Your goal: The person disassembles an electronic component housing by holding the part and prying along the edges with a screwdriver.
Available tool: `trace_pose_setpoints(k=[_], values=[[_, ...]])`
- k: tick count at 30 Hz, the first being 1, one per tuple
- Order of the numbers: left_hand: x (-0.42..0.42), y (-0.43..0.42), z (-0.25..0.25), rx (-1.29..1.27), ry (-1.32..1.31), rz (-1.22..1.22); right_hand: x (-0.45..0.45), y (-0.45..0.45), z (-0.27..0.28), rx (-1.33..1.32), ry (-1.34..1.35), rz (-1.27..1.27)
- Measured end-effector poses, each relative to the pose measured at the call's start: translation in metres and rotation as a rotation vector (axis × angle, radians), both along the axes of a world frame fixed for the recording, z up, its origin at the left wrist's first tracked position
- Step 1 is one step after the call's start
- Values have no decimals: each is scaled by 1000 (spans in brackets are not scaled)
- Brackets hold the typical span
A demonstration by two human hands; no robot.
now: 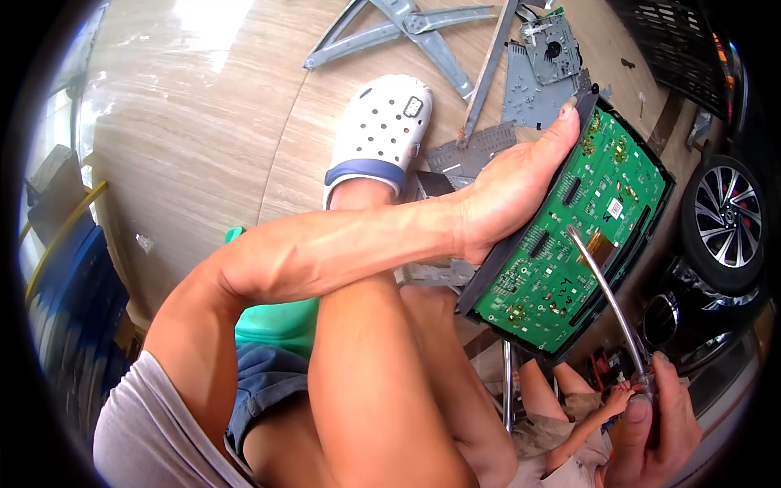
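Observation:
My left hand (521,183) grips a green circuit board (598,195) set in a black frame, its thumb pressed along the frame's upper left edge. Its other fingers are hidden behind the frame. The board stands tilted above my knees, component side towards me. At the lower right, my right hand (655,435) is closed around the handle end of a long metal-shafted tool (608,293). The shaft looks curved, and its tip lies over the middle of the board by an amber film patch; whether it touches cannot be made out. Most of the handle is covered by my fingers.
Grey metal brackets (407,28) and stripped metal plates (529,81) lie on the tiled floor beyond my white clog (382,122). A green stool (277,325) is beneath me. A car wheel (726,213) is at right. Another person's arm (586,435) shows at the bottom.

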State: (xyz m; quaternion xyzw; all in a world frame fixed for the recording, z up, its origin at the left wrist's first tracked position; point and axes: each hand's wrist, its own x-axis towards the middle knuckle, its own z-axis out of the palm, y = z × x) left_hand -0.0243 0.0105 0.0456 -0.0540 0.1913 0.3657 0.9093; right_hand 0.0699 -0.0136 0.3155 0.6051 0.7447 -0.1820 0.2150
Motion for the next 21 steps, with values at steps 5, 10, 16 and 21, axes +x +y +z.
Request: trace_pose_setpoints(k=[5, 10, 16, 21], values=[[1, -1, -1, -34, -8, -5, -2, 0, -4, 0, -14, 69], [4, -2, -4, -12, -18, 19, 0, -2, -7, 18, -31, 131], [1, 0, 2, -8, 65, 41, 12, -14, -7, -44, -53, 22], [-1, -1, 1, 2, 103, 12, 11, -13, -5, -32, -55, 62]])
